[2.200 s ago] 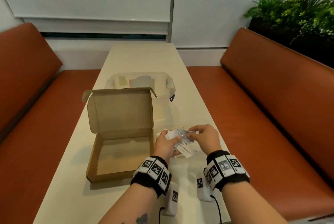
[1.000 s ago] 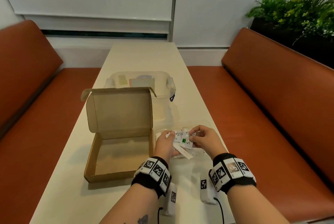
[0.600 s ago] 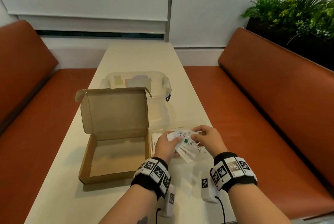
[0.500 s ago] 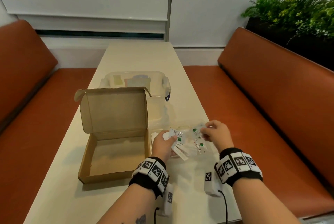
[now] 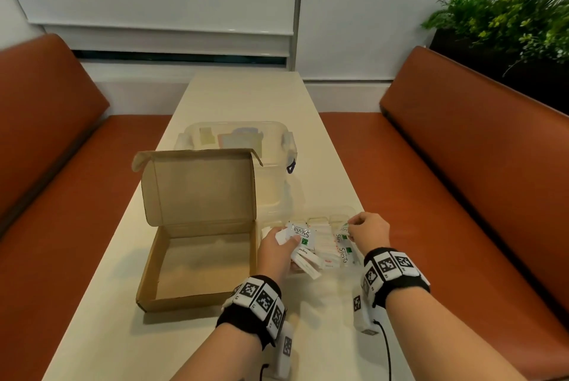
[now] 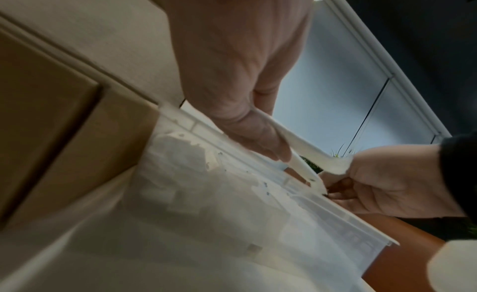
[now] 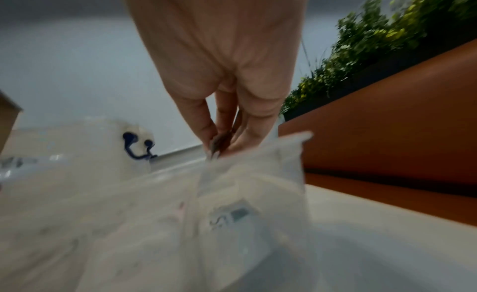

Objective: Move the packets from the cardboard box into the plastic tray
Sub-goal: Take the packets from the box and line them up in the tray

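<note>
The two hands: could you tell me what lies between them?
In the head view, packets in the plastic tray lie between the left hand and right hand.

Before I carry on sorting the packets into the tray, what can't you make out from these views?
- Packet count in the left hand: head view, fanned and overlapping.
- What the right hand pinches: its fingers cover it; the right wrist view is motion-blurred.
- Plastic tray dividers: clear walls, packets cover them.
- Far clear container contents: cardboard box lid blocks it.

Matt brown cardboard box (image 5: 197, 260), clear glossy plastic tray (image 5: 335, 211), white paper packets (image 5: 303, 234)
</note>
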`<state>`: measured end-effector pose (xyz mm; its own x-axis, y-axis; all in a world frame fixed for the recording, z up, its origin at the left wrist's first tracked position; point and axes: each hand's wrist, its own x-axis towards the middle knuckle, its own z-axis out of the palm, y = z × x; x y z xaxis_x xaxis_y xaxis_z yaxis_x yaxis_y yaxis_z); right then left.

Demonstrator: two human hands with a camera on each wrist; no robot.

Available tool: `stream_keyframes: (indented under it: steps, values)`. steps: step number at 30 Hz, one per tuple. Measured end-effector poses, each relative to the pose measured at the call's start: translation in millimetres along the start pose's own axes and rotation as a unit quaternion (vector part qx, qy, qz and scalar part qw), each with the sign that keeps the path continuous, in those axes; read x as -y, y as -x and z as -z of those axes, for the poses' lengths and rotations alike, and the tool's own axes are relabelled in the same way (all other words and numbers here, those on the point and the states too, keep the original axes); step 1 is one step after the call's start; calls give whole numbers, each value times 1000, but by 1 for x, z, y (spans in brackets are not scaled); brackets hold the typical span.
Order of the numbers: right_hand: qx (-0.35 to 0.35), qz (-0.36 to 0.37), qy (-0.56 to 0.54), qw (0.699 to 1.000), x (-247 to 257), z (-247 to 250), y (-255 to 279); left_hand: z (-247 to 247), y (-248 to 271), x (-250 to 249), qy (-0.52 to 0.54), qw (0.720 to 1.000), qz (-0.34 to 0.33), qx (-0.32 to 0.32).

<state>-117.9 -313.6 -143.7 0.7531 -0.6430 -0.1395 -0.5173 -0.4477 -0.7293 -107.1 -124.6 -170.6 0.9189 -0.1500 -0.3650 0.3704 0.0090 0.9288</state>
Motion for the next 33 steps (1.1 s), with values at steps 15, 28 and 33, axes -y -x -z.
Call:
stream_keyframes:
  steps: [15, 28, 33]
  values:
    - [43, -2, 206, 978, 0, -32, 1, 8, -5, 7, -5, 1000, 2, 26]
    - [10, 163, 189, 968, 32, -16, 16, 8, -3, 2, 1, 999, 5, 40]
    - [216, 234, 78, 945, 67, -2, 33, 3, -1, -7, -24, 996, -26, 77]
